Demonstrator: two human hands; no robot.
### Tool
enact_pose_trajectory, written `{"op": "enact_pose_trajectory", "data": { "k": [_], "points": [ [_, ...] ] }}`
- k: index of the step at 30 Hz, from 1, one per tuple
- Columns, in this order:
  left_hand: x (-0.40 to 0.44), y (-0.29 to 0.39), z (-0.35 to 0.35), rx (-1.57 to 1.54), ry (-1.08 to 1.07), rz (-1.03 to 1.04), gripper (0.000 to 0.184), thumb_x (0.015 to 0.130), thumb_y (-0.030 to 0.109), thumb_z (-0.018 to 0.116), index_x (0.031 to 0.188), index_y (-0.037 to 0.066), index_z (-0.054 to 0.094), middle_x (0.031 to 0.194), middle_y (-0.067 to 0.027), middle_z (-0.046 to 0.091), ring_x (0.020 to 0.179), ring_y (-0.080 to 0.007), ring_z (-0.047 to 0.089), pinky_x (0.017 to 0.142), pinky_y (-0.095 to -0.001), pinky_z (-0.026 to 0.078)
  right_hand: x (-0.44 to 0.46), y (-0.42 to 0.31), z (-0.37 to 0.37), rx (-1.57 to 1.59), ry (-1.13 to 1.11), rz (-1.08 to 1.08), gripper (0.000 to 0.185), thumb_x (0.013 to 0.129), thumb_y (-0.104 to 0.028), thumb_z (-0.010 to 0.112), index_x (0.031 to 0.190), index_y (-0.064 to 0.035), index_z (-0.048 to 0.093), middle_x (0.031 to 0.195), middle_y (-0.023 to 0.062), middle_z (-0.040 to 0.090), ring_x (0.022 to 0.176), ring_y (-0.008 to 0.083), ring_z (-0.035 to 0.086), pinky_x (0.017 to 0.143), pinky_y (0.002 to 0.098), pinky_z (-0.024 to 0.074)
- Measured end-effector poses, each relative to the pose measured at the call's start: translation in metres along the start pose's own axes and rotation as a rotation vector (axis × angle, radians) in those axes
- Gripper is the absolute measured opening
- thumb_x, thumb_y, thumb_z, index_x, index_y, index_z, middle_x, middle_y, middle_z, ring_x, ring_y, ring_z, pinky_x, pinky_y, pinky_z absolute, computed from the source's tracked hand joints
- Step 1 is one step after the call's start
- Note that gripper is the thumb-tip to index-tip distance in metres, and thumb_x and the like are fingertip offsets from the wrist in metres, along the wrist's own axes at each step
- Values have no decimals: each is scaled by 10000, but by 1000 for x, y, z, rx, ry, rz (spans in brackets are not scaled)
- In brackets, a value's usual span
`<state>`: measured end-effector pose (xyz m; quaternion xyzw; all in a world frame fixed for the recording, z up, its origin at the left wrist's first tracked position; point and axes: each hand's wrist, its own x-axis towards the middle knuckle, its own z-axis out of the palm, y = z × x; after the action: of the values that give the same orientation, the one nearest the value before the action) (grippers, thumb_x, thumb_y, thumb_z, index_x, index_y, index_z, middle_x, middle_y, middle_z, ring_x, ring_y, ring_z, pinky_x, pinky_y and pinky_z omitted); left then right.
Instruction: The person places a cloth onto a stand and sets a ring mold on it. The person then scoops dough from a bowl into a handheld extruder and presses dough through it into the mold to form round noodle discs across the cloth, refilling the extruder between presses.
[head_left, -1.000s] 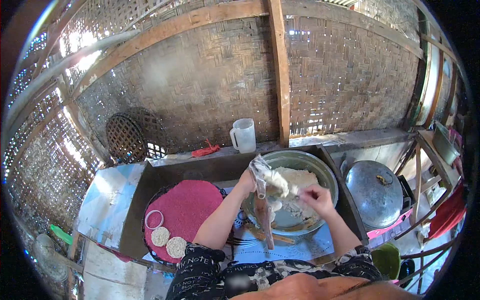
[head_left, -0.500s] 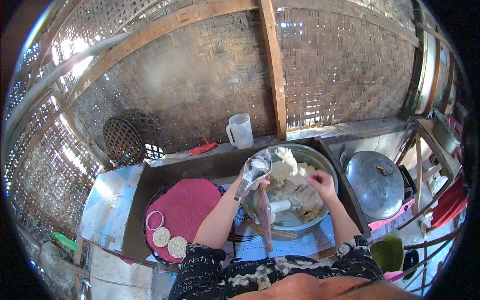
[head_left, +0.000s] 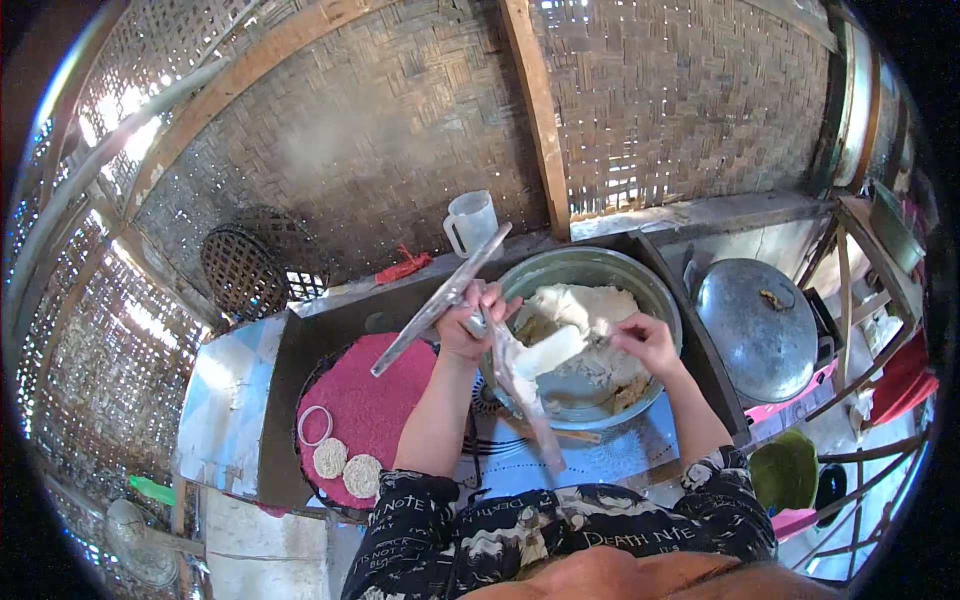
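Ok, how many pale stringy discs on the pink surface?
2: left disc beside the white ring, right disc next to the left sleeve. Left forearm covers part of the pink surface, so more may be hidden.

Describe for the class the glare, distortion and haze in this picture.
Head view: daylight glares through gaps in the left wall, with sheen on the blue-and-white panel; head view: the upper-left beam looks bowed and the corners go black; head view: a pale patch veils part of the back wall, cause unclear.
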<state>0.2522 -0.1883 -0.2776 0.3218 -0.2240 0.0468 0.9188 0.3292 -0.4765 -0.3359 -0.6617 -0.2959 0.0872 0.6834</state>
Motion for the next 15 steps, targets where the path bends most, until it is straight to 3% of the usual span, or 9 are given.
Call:
{"op": "enact_pose_trajectory", "data": {
  "k": [2, 3, 7, 10, 11, 15],
  "points": [
    [3, -11, 10, -206, -13, 76, 209, 597, 220, 630, 671, 136, 454, 721, 9, 409, 685, -153, 446, 984, -469, 327, -1, 3, 9, 20, -66, 7, 186, 726, -52, 693, 882, 19, 621, 816, 55, 644, 745, 95, 588, 684, 242, 477],
    [4, -15, 13, -267, -111, 69, 183, 627, 246, 613, 672, 145, 468, 730, 6, 446, 792, -171, 468, 1024, -479, 269, 1, -3, 17, 66, -93, 8, 190, 722, -58, 699, 881, 14, 624, 813, 54, 645, 739, 93, 587, 678, 238, 476],
    [1, -34, 19, -284, -95, 62, 134, 671, 264, 577, 700, 155, 504, 764, 1, 525, 883, -202, 496, 1044, -494, 226, 11, -28, 39, -45, -140, -1, 191, 716, -77, 712, 875, 4, 645, 810, 60, 652, 705, 77, 580, 650, 220, 470],
    [-4, -39, 16, -332, -50, 112, 146, 671, 286, 578, 708, 161, 511, 760, 6, 527, 880, -197, 497, 999, -445, 286, 9, -19, 38, -110, -190, -17, 199, 722, -103, 708, 878, 7, 650, 819, 61, 657, 725, 82, 584, 672, 234, 474],
    [-4, -39, 10, -449, -110, 145, 153, 660, 259, 598, 713, 143, 514, 756, -9, 487, 814, -174, 471, 863, -354, 379, 6, -17, 35, -112, -212, -11, 204, 724, -108, 706, 883, 7, 649, 825, 61, 658, 741, 85, 587, 685, 238, 475],
    [-12, -17, -10, -571, -65, 94, 172, 632, 165, 621, 746, 108, 505, 791, -28, 379, 701, -142, 374, 672, -239, 389, -18, -7, 24, -77, -195, 63, 212, 734, -113, 696, 901, 7, 645, 864, 69, 660, 810, 99, 597, 738, 251, 475]
  ]
}}
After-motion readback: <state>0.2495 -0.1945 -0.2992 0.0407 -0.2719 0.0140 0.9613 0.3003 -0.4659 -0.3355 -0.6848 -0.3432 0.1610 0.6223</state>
